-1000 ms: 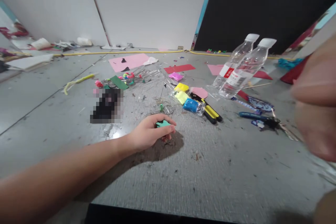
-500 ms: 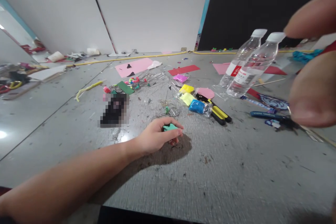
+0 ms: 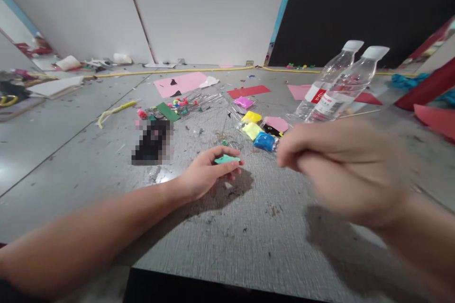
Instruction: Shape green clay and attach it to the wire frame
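Observation:
Between the thumb and fingers of my left hand [image 3: 213,173] is a small mint-green piece [image 3: 227,159] that looks like modelling clay, held just above the table. My right hand [image 3: 341,165] hovers to its right, slightly smeared by motion, with thumb and forefinger pressed together. Whether anything is pinched there I cannot make out. Just left of the right fingertips lies a blue clay packet [image 3: 265,141], beside a pale yellow packet [image 3: 252,131] and a brighter yellow packet [image 3: 251,117]. A magenta packet [image 3: 243,102] is farther back.
Two clear water bottles [image 3: 330,99] stand behind my right hand. A pixelated dark object [image 3: 152,144] lies left of my left hand, near a green paper piece [image 3: 168,111] and colourful beads [image 3: 180,102]. Pink paper [image 3: 183,84] and red paper [image 3: 249,91] lie farther back on the grey table [image 3: 227,246].
My right hand has come down from the upper right edge to above the table, its fingers going from apart to pinched together. My left hand keeps the mint-green piece, now turned flatter.

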Tool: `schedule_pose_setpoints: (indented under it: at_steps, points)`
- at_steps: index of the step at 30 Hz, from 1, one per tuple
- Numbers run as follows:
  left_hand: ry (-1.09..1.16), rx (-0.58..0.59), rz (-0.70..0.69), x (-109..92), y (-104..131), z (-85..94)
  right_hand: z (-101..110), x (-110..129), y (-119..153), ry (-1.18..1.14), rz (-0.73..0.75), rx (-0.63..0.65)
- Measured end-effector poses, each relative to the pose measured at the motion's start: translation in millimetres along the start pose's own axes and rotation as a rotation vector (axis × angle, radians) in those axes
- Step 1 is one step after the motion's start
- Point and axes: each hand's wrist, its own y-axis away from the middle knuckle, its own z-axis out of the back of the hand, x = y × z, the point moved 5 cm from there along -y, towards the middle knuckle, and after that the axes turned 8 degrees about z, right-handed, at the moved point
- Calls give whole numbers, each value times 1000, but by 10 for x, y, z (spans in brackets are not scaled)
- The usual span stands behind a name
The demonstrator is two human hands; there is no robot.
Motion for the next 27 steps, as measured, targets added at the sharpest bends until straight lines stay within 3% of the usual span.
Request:
schedule_pose_setpoints:
  at_steps: [2,4,6,9,16,21,23,27]
  points:
    - [57,3,8,3,-22,17,-172,-129,104,6,-54,83]
    - [88,18,25,25,-48,29,-336,-316,253,31,-109,65]
    - [81,37,35,53,-69,36,-445,-461,400,92,-79,-36]
    - [-29,53,25,71,-76,26,-621,-558,551,97,19,52]
    - [-424,87,-3,-10,-39,-61,-628,-537,597,45,111,122]
    - [-463,124,-26,-26,-22,-87,-638,-512,606,51,121,149]
    - [-458,86,-13,-18,-21,-73,-605,-569,613,45,23,87]
    - [-275,-59,12,2,-30,9,-530,-859,702,-40,-402,-86]
